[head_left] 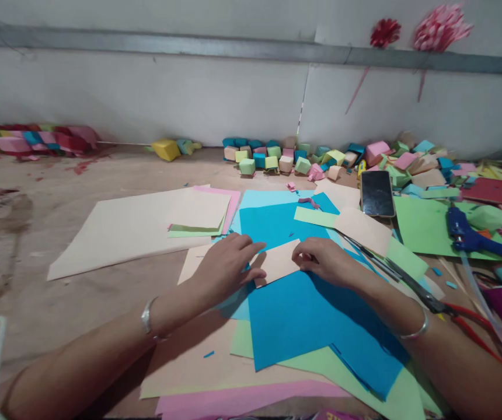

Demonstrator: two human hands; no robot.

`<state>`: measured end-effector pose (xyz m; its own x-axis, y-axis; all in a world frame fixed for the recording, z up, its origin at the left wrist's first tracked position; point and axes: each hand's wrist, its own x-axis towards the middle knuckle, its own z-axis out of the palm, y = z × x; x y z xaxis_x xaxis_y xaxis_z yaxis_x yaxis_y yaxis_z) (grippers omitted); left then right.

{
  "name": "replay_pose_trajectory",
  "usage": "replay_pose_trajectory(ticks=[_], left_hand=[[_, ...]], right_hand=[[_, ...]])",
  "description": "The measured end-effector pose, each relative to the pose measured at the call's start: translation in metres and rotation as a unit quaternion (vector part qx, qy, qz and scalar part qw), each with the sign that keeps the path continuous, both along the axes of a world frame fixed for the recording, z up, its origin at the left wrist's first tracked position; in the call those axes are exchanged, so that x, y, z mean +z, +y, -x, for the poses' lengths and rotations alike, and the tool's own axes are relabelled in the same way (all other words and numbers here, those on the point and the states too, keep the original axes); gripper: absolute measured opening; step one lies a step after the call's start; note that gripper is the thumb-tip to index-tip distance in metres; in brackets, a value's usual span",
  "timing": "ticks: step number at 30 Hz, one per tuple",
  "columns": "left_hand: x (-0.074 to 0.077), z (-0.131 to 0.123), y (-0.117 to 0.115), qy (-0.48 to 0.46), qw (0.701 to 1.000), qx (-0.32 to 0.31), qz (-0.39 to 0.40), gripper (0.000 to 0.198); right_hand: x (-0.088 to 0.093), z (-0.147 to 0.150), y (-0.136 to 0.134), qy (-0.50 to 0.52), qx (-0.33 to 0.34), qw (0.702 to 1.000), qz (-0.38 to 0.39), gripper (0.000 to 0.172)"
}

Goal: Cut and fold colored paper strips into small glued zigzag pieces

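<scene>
My right hand (326,260) has its fingers closed on the right end of a small peach paper strip (279,263). At the strip's left end is my left hand (229,262), its thumb and fingers apart; whether it touches the strip is hard to tell. Beneath both hands lies a large blue paper sheet (295,326), over green, pink and peach sheets. Scissors (426,294) with red handles rest partly under my right forearm, their blades on cut paper.
A phone (377,193) and a blue glue gun (461,227) lie at the right. Several folded paper cubes (272,162) line the wall, with more heaped at the far left and right. A cream sheet (124,233) covers part of the left side. Paper flowers (441,29) hang above.
</scene>
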<state>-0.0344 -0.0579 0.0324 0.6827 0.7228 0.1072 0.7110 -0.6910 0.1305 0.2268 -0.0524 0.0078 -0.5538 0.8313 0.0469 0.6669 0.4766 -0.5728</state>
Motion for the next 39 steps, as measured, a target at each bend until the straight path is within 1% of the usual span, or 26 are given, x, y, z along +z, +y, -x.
replay_pose_trajectory(ticks=[1,2,4,5,6,7,9,10,11,12,14,15,16,17,19,20,21,22,24,25,26,28,31,32,35,39], left_hand=[[-0.003,-0.007,0.003,0.001,1.000,0.014,-0.006,0.062],[-0.006,-0.013,0.004,0.003,1.000,0.020,0.002,0.073],[-0.009,-0.021,0.006,0.002,0.999,0.033,0.025,0.079],[-0.009,-0.023,0.006,-0.005,0.998,0.040,0.039,0.078],[-0.010,-0.024,0.006,-0.018,0.997,0.047,0.053,0.074],[-0.010,-0.023,0.005,-0.036,0.996,0.055,0.067,0.070],[-0.011,-0.021,0.005,-0.075,0.990,0.064,0.101,0.054],[-0.011,-0.019,0.005,-0.092,0.987,0.066,0.116,0.045],[-0.012,-0.017,0.006,-0.106,0.984,0.069,0.126,0.037],[-0.013,-0.016,0.006,-0.117,0.982,0.072,0.132,0.031],[-0.013,-0.015,0.007,-0.137,0.977,0.082,0.139,0.027],[-0.013,-0.015,0.007,-0.148,0.974,0.091,0.143,0.028],[-0.012,-0.015,0.008,-0.160,0.971,0.100,0.147,0.029],[-0.010,-0.016,0.008,-0.171,0.968,0.107,0.151,0.029],[-0.006,-0.017,0.006,-0.193,0.962,0.113,0.156,0.028],[-0.004,-0.018,0.005,-0.204,0.960,0.111,0.157,0.028],[-0.002,-0.019,0.004,-0.215,0.957,0.108,0.160,0.028],[-0.001,-0.020,0.002,-0.226,0.954,0.103,0.166,0.028],[0.001,-0.021,-0.001,-0.245,0.945,0.092,0.195,0.027],[0.001,-0.022,-0.002,-0.253,0.939,0.087,0.216,0.027],[0.001,-0.023,-0.003,-0.261,0.932,0.085,0.238,0.027],[0.002,-0.024,-0.005,-0.272,0.921,0.085,0.266,0.027],[0.003,-0.024,-0.007,-0.279,0.922,0.088,0.255,0.030],[0.003,-0.025,-0.007,-0.280,0.922,0.088,0.252,0.030],[0.004,-0.025,-0.008,-0.292,0.912,0.085,0.275,0.031],[0.001,-0.024,-0.008,-0.301,0.907,0.087,0.282,0.032]], right_hand=[[0.001,0.001,-0.001,-0.005,0.002,1.000,-0.008,0.011],[0.002,0.001,-0.002,-0.010,0.001,1.000,-0.017,0.011],[0.004,0.002,-0.004,-0.014,0.001,0.999,-0.044,0.014],[0.004,0.003,-0.005,-0.011,0.004,0.998,-0.063,0.018],[0.005,0.003,-0.005,-0.008,0.008,0.996,-0.085,0.029],[0.005,0.002,-0.004,-0.005,0.012,0.994,-0.106,0.044],[0.004,0.001,-0.002,-0.006,0.018,0.991,-0.134,0.075],[0.004,0.000,-0.001,-0.010,0.021,0.990,-0.136,0.081],[0.004,-0.001,0.000,-0.013,0.027,0.991,-0.129,0.077],[0.005,-0.001,0.000,-0.015,0.034,0.992,-0.118,0.062],[0.006,-0.001,0.000,-0.012,0.049,0.994,-0.096,0.025],[0.007,-0.001,0.000,-0.008,0.050,0.994,-0.092,0.015],[0.008,-0.001,-0.001,-0.002,0.049,0.994,-0.097,0.013],[0.009,0.000,-0.001,0.002,0.046,0.993,-0.111,0.019],[0.009,0.003,-0.004,-0.005,0.042,0.986,-0.162,0.047],[0.009,0.005,-0.005,-0.017,0.040,0.980,-0.195,0.056],[0.008,0.007,-0.007,-0.034,0.038,0.973,-0.227,0.057],[0.007,0.010,-0.009,-0.052,0.034,0.965,-0.256,0.053],[0.006,0.015,-0.013,-0.075,0.023,0.951,-0.298,0.034],[0.006,0.017,-0.015,-0.078,0.019,0.947,-0.312,0.027],[0.006,0.019,-0.016,-0.077,0.016,0.944,-0.321,0.025],[0.007,0.022,-0.019,-0.071,0.009,0.939,-0.336,0.025],[0.008,0.024,-0.020,-0.076,0.004,0.935,-0.346,0.037],[0.008,0.024,-0.020,-0.078,0.002,0.934,-0.349,0.035],[0.007,0.023,-0.019,-0.071,-0.003,0.933,-0.352,0.021],[0.003,0.020,-0.018,-0.052,0.006,0.941,-0.336,0.019]])
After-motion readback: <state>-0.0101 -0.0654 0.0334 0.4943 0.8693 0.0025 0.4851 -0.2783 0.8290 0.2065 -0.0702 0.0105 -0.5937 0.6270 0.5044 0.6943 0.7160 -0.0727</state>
